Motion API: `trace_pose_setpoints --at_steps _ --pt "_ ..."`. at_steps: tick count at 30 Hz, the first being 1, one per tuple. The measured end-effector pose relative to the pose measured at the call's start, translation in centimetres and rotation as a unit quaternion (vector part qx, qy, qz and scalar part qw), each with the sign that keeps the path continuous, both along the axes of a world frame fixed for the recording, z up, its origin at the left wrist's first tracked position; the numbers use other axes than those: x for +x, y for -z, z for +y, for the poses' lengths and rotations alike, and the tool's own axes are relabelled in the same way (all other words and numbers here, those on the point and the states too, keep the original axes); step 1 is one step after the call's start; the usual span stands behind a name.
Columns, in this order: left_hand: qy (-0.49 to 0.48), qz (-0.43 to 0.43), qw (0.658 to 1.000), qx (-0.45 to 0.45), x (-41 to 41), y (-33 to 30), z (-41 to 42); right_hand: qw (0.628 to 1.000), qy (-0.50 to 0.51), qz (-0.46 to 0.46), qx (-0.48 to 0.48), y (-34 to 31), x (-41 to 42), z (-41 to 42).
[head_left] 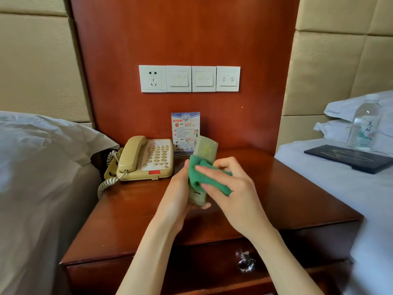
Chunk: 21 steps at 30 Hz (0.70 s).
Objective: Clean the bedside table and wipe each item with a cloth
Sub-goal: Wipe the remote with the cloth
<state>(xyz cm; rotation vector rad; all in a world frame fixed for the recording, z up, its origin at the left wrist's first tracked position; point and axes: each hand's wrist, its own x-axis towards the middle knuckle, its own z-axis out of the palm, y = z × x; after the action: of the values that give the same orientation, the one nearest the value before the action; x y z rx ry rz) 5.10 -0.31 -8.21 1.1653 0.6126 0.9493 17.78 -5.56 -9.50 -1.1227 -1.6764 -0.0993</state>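
Here, you held a long, flat, greenish remote (205, 154) in your left hand (177, 194), lifted above the bedside table (297, 188) rather than resting on it. Your left fingers were curled under and around its lower half, with a fingertip visible at its near end. Your right hand (231, 188) pinched a green cloth (204, 175) between thumb and fingers and pressed it against the middle of the remote.

The remote's long axis ran away from you, tilted up toward the wall, so its far end stood clear above the cloth, in front of an upright card (185, 129). That uncovered end lay just beyond your right fingertips; by this judgement, the next stroke called for sliding the cloth along the axis, away from you.

The telephone (146, 159) sat at the table's left rear, just beside your left hand.
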Motion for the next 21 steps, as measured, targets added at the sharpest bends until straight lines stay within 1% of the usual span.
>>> trace_pose_setpoints --at_steps 2,4,6,7,9,10,12,14,15,16,18,19,21 --pt "0.022 0.017 0.999 0.017 0.2 0.0 -0.3 0.997 0.048 0.039 0.051 -0.2 0.2 0.3" --pt "0.042 0.037 0.998 0.033 0.4 0.1 -0.6 0.982 0.138 0.061 0.111 -0.9 1.1 0.6" --pt "0.059 0.051 0.996 0.045 0.6 0.2 -1.0 0.970 0.192 0.084 0.123 -1.6 1.9 0.6" --pt "0.063 0.050 0.996 0.049 0.6 0.2 -1.1 0.970 0.194 0.093 0.115 -1.8 2.1 0.5" --pt "0.054 0.037 0.997 0.051 0.4 0.1 -1.3 0.980 0.154 0.088 0.089 -2.0 2.0 0.2" --pt "0.041 0.024 0.998 0.046 0.3 0.0 -1.3 0.988 0.113 0.076 0.066 -2.2 2.0 -0.1" --pt "0.011 -0.012 0.999 0.028 0.1 -0.1 -1.3 0.999 -0.010 0.046 -0.014 -2.5 2.0 -0.8" --pt "-0.018 -0.037 0.999 0.012 -0.2 -0.3 -1.0 0.987 -0.118 0.019 -0.107 -2.7 1.8 -1.7" --pt "-0.026 -0.037 0.999 0.010 -0.4 -0.3 -1.0 0.983 -0.135 0.005 -0.122 -2.6 1.6 -1.9" --pt "-0.025 -0.031 0.999 0.014 -0.5 -0.3 -0.9 0.986 -0.123 -0.002 -0.110 -2.6 1.4 -2.1" --pt "-0.001 -0.008 0.999 0.031 -0.4 -0.3 -1.0 0.998 -0.047 0.013 -0.039 -2.6 1.1 -1.9" --pt "0.013 0.010 0.999 0.042 -0.3 -0.3 -1.1 0.999 0.002 0.034 0.002 -2.6 1.0 -1.7" --pt "0.044 0.047 0.996 0.063 0.1 -0.3 -1.4 0.989 0.098 0.083 0.067 -2.6 1.4 -1.2"
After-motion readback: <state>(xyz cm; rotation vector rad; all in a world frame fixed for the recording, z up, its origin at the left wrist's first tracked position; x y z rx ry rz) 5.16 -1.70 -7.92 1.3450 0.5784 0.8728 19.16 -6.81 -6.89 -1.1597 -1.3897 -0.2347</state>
